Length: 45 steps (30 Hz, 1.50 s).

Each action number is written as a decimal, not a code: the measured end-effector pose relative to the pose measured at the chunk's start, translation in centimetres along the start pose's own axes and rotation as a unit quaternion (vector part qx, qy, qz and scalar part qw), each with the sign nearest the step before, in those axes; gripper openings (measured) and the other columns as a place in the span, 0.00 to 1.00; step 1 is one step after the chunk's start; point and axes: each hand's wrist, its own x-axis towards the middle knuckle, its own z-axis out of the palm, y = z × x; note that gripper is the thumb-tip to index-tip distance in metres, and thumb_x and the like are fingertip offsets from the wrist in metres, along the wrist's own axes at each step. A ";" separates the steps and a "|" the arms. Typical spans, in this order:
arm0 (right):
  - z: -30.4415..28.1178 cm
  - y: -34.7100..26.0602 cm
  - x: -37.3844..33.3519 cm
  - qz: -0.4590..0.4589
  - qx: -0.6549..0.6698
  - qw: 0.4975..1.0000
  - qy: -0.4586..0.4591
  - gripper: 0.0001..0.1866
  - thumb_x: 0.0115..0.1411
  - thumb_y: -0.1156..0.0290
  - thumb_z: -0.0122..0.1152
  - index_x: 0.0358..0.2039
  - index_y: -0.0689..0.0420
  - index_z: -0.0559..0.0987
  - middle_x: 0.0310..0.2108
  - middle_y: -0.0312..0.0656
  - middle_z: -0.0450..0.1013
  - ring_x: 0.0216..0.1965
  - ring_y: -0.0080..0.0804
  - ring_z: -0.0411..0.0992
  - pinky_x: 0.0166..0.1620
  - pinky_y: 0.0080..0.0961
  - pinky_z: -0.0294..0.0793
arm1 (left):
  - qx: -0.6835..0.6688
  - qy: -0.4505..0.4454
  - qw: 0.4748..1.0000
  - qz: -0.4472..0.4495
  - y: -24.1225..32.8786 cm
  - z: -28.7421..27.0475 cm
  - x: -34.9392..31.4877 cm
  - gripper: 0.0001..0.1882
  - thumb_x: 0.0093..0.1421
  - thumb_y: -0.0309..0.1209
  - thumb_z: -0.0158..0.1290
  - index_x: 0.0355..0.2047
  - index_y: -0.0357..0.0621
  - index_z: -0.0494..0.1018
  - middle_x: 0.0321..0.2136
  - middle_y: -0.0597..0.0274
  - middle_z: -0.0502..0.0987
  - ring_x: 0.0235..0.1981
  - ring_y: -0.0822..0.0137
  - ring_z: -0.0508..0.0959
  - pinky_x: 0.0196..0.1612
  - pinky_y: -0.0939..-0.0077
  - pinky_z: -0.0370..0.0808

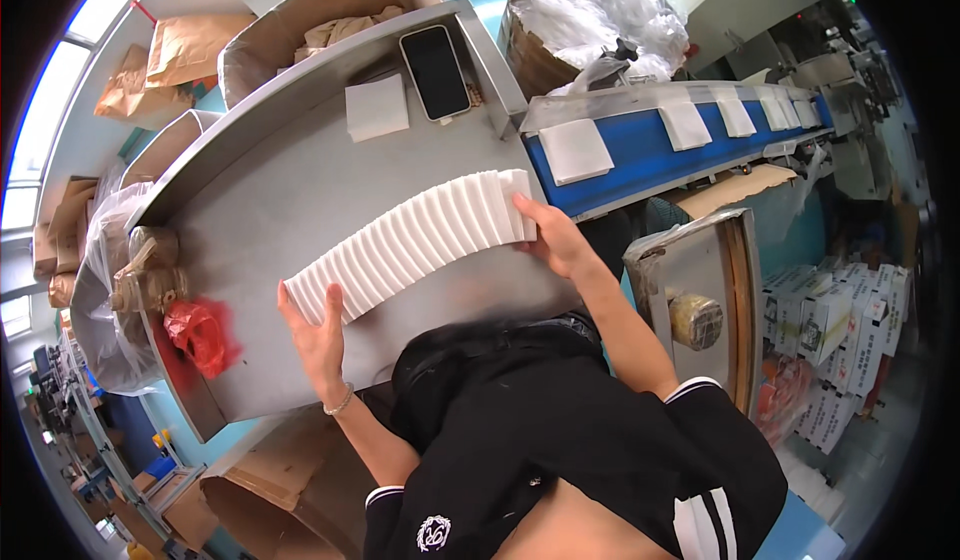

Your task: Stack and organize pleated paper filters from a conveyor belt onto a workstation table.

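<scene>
A long row of white folded pads (410,243) stands on edge on the steel table (270,190), pressed together like an accordion. My left hand (318,332) presses flat against the row's left end. My right hand (553,235) holds the right end, fingers spread on the last pad. Both hands squeeze the row between them. A single white pad (377,107) lies flat farther back on the table, beside a black phone (436,72).
A blue conveyor belt (640,145) at right carries several white pads (576,150). A red plastic bag (200,335) lies at the table's left edge. Cardboard boxes, brown paper bags and a clear-bag-lined bin (590,10) stand behind. Stacked white cartons (830,340) sit on the floor at right.
</scene>
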 end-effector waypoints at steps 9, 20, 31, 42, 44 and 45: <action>-1.3 0.8 -0.5 -0.099 0.053 0.988 0.104 0.22 0.69 0.57 0.50 0.55 0.59 0.71 0.49 0.40 0.74 0.49 0.31 0.72 0.51 0.33 0.73 | 0.007 -0.022 0.999 0.022 1.2 0.4 0.2 0.50 0.57 0.54 0.60 0.66 0.35 0.50 0.60 0.42 0.63 0.60 0.52 0.65 0.62 0.64 0.62; -2.1 2.1 1.7 -0.010 -0.004 0.990 0.138 0.17 0.69 0.60 0.48 0.46 0.60 0.76 0.37 0.38 0.78 0.37 0.27 0.76 0.39 0.26 0.75 | -0.012 -0.025 0.999 0.038 0.1 0.5 0.5 0.49 0.58 0.52 0.60 0.66 0.34 0.50 0.60 0.42 0.62 0.61 0.52 0.64 0.62 0.64 0.61; 1.4 0.1 -1.0 -0.182 -0.235 0.937 0.182 0.23 0.67 0.50 0.52 0.44 0.58 0.79 0.34 0.33 0.76 0.35 0.20 0.71 0.38 0.20 0.70 | 0.002 -0.062 0.996 0.068 1.0 0.6 0.1 0.50 0.58 0.53 0.59 0.66 0.32 0.49 0.60 0.43 0.62 0.60 0.56 0.64 0.62 0.67 0.61; -1.9 0.0 -1.2 -0.117 0.001 0.980 0.159 0.20 0.68 0.61 0.51 0.53 0.62 0.72 0.45 0.39 0.74 0.39 0.29 0.75 0.43 0.26 0.75 | -0.025 -0.058 0.997 0.040 0.7 0.6 0.4 0.50 0.58 0.50 0.61 0.67 0.34 0.48 0.59 0.45 0.63 0.59 0.57 0.65 0.62 0.67 0.62; -2.3 -0.7 -0.7 -0.150 0.070 0.971 0.171 0.24 0.65 0.53 0.55 0.48 0.63 0.74 0.44 0.39 0.75 0.42 0.28 0.74 0.45 0.29 0.77 | -0.012 -0.066 0.996 0.066 0.6 0.8 0.5 0.49 0.58 0.50 0.61 0.67 0.34 0.48 0.59 0.45 0.63 0.59 0.57 0.65 0.61 0.67 0.62; -1.8 -1.2 -0.5 -0.122 0.010 0.981 0.150 0.24 0.64 0.53 0.57 0.48 0.63 0.75 0.42 0.39 0.75 0.42 0.26 0.73 0.45 0.27 0.75 | -0.019 -0.079 0.994 0.071 0.7 0.9 0.5 0.49 0.58 0.49 0.61 0.67 0.34 0.47 0.59 0.45 0.63 0.59 0.57 0.65 0.61 0.67 0.62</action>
